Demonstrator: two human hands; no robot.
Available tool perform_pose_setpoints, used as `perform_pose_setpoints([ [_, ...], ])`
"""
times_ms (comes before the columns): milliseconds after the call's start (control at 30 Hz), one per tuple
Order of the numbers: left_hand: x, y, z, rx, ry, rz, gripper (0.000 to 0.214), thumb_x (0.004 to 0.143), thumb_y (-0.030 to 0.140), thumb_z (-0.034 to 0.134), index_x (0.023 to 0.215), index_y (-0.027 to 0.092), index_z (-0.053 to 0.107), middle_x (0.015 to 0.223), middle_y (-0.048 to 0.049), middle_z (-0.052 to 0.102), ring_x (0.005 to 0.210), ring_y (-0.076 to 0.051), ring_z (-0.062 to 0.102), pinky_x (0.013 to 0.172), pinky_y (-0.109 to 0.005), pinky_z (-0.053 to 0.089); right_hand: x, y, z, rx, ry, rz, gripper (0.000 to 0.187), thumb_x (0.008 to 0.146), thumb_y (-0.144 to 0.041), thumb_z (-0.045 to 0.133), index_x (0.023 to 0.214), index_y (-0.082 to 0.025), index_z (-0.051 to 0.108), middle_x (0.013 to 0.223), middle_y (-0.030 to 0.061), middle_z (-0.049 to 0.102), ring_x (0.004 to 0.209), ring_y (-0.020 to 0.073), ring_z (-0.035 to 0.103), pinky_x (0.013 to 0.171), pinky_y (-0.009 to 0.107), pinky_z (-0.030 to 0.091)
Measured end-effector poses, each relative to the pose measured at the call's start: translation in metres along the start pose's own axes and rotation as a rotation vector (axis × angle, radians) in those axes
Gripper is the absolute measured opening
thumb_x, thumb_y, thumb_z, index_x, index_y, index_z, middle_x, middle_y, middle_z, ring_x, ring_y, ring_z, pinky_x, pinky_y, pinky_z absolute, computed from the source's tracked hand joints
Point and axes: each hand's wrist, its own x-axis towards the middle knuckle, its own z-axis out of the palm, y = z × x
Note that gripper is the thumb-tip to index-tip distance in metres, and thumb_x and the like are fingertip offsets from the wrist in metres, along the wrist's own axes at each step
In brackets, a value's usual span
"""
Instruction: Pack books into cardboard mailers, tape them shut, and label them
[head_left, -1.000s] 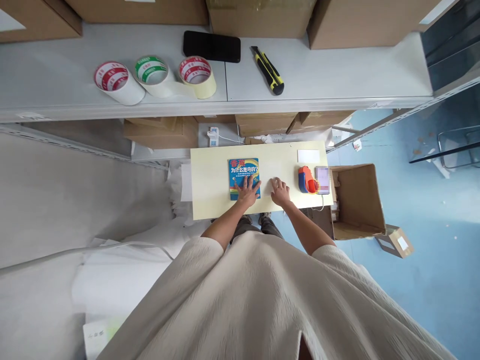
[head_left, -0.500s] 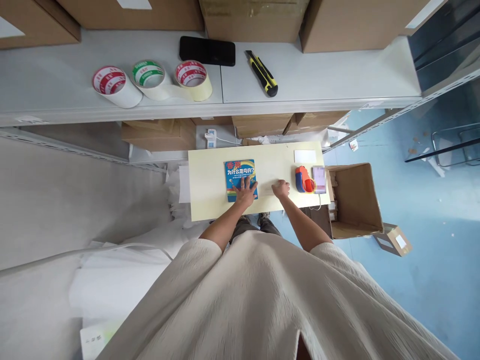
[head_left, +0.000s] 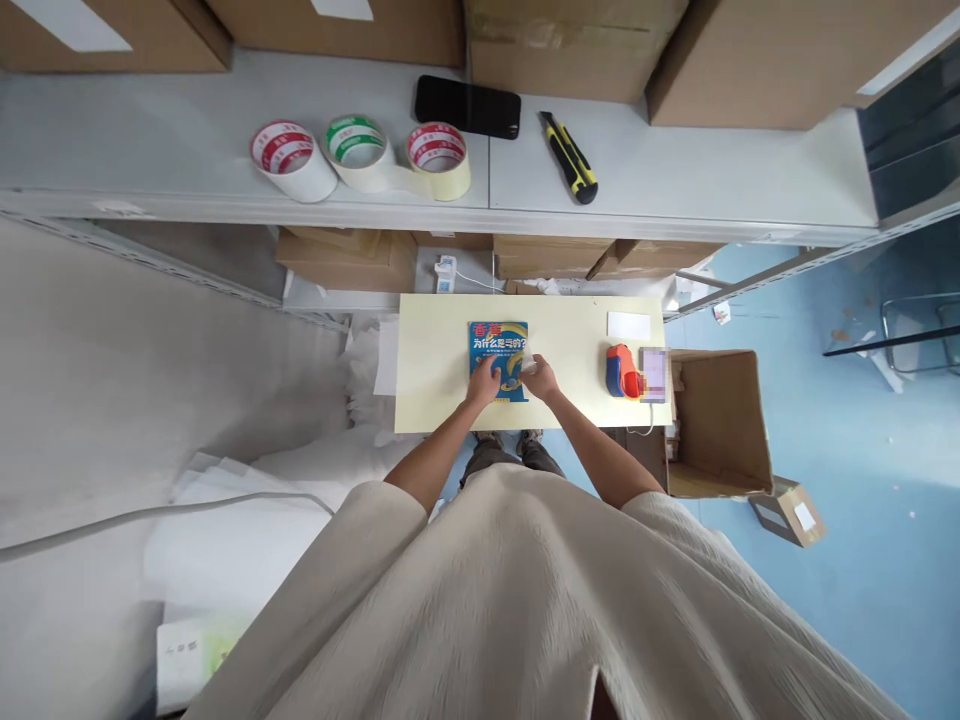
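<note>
While holding a blue book (head_left: 497,337) by its lower left edge in the left hand (head_left: 484,382), with the thumb over the cover, pinching a blurred whitish piece (head_left: 529,362) in the right hand (head_left: 540,378) at the book's right edge. Positioning the book over a pale yellow table (head_left: 431,365), slightly left of the middle. Showing an orange-and-blue tape dispenser (head_left: 615,372) close beside a lit phone (head_left: 655,365) at the table's right end. Carrying three tape rolls, a black phone (head_left: 468,106), a cutter (head_left: 568,158) and cartons on the grey shelf (head_left: 712,175) beyond. Flanking the right end with an open carton (head_left: 716,420) over blue floor (head_left: 885,580).
</note>
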Motion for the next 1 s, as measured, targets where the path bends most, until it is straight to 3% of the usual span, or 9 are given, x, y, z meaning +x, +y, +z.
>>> perform_pose_setpoints([
  [133, -0.001, -0.012, -0.011, -0.166, 0.033, -0.089, 0.048, 0.112, 0.013, 0.059, 0.157, 0.019, 0.075, 0.157, -0.0179, 0.080, 0.142, -0.033, 0.081, 0.128, -0.048, 0.063, 0.005, -0.011, 0.025, -0.117, -0.052, -0.027, 0.053, 0.084, -0.019, 0.085, 0.135, -0.024, 0.072, 0.112, 0.0072, 0.085, 0.105, 0.0290, 0.080, 0.094, 0.036, 0.064],
  [233, -0.007, -0.019, -0.017, -0.184, 0.062, -0.080, 0.050, 0.112, 0.013, 0.057, 0.158, 0.017, 0.073, 0.159, -0.0196, 0.079, 0.142, -0.033, 0.080, 0.128, -0.048, 0.063, 0.010, -0.011, 0.039, -0.133, -0.101, -0.018, 0.057, 0.085, -0.016, 0.082, 0.141, -0.022, 0.074, 0.113, 0.0083, 0.084, 0.107, 0.0290, 0.080, 0.098, 0.037, 0.064],
  [367, -0.010, -0.016, -0.022, -0.107, 0.152, 0.126, 0.057, 0.108, 0.005, 0.051, 0.156, 0.021, 0.076, 0.163, -0.0158, 0.077, 0.155, -0.031, 0.071, 0.137, -0.048, 0.055, 0.011, -0.005, 0.054, -0.091, -0.157, 0.012, 0.077, 0.075, -0.015, 0.086, 0.150, -0.024, 0.074, 0.126, 0.0084, 0.080, 0.113, 0.0287, 0.078, 0.099, 0.038, 0.066],
  [433, -0.009, -0.011, -0.022, -0.043, 0.082, 0.227, 0.063, 0.104, 0.000, 0.050, 0.155, 0.023, 0.077, 0.163, -0.0131, 0.077, 0.157, -0.029, 0.069, 0.139, -0.047, 0.052, 0.010, -0.001, 0.058, -0.053, -0.205, -0.002, 0.081, 0.069, -0.016, 0.088, 0.149, -0.025, 0.077, 0.132, 0.0093, 0.078, 0.115, 0.0298, 0.077, 0.099, 0.040, 0.067],
  [567, -0.008, -0.003, -0.022, 0.186, -0.114, 0.222, 0.060, 0.101, 0.000, 0.057, 0.151, 0.025, 0.080, 0.156, -0.0140, 0.080, 0.154, -0.034, 0.070, 0.137, -0.053, 0.051, 0.012, 0.009, 0.052, 0.111, -0.279, -0.065, 0.059, 0.074, -0.021, 0.084, 0.133, -0.023, 0.085, 0.120, 0.0077, 0.083, 0.117, 0.0322, 0.077, 0.104, 0.047, 0.067],
  [733, -0.017, -0.007, -0.020, 0.416, -0.148, 0.221, 0.045, 0.105, 0.008, 0.063, 0.143, 0.023, 0.080, 0.158, -0.0172, 0.075, 0.152, -0.036, 0.067, 0.133, -0.052, 0.051, 0.023, 0.019, 0.023, 0.077, 0.038, 0.071, 0.037, 0.082, -0.020, 0.075, 0.118, -0.023, 0.086, 0.125, 0.0123, 0.087, 0.123, 0.0321, 0.080, 0.110, 0.043, 0.063],
  [800, -0.021, -0.009, -0.020, 0.442, -0.165, 0.239, 0.045, 0.106, 0.009, 0.062, 0.145, 0.022, 0.078, 0.162, -0.0181, 0.072, 0.155, -0.036, 0.064, 0.132, -0.052, 0.051, 0.026, 0.020, 0.015, 0.052, 0.102, 0.139, 0.034, 0.083, -0.021, 0.076, 0.115, -0.022, 0.086, 0.120, 0.0124, 0.088, 0.120, 0.0319, 0.082, 0.102, 0.039, 0.064],
  [1000, -0.023, -0.014, -0.022, 0.445, -0.215, 0.231, 0.059, 0.108, 0.008, 0.055, 0.164, 0.022, 0.068, 0.178, -0.0159, 0.062, 0.167, -0.033, 0.054, 0.135, -0.050, 0.051, 0.032, 0.016, 0.016, 0.075, 0.058, 0.200, 0.008, 0.080, -0.024, 0.082, 0.088, -0.023, 0.080, 0.081, 0.0046, 0.078, 0.087, 0.0253, 0.078, 0.073, 0.030, 0.056],
])
